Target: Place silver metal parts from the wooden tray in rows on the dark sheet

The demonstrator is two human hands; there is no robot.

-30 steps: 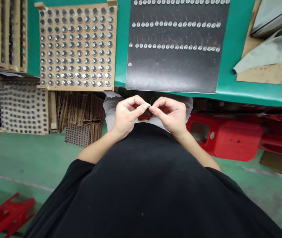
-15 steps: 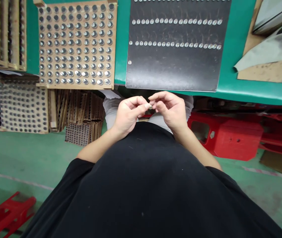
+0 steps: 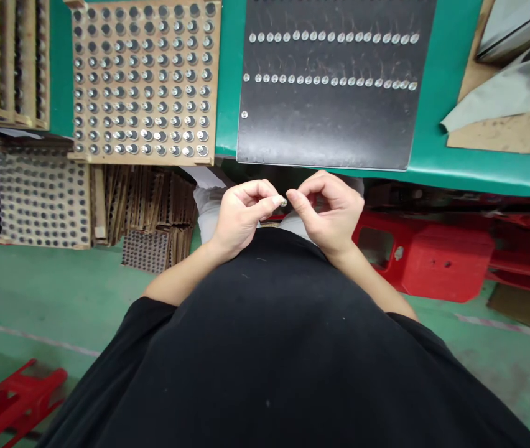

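Observation:
Over my lap, my left hand point(image 3: 245, 216) pinches a small round metallic part point(image 3: 283, 202) between thumb and forefinger. Just right of it, my right hand point(image 3: 330, 213) has thumb and fingers pressed together, a small gap from the part; whatever they grip, if anything, is too fine to see. In front of both hands lies a black board point(image 3: 325, 130) carrying rows of small round silver discs with thin wires. One lone disc point(image 3: 244, 114) sits at its left side. A wooden tray point(image 3: 146, 159) to the left holds many metal cylinders in rows.
The green tabletop point(image 3: 433, 124) has its front edge just beyond my hands. More trays point(image 3: 8, 93) stand at the far left, with a loaded tray point(image 3: 43, 199) below. Red stools point(image 3: 446, 261) are at right. Cloth point(image 3: 517, 87) lies on a board at the right.
My right hand has moved slightly right, away from the small part, and its fingers have closed together. My left hand keeps its pinch. The view has shifted slightly.

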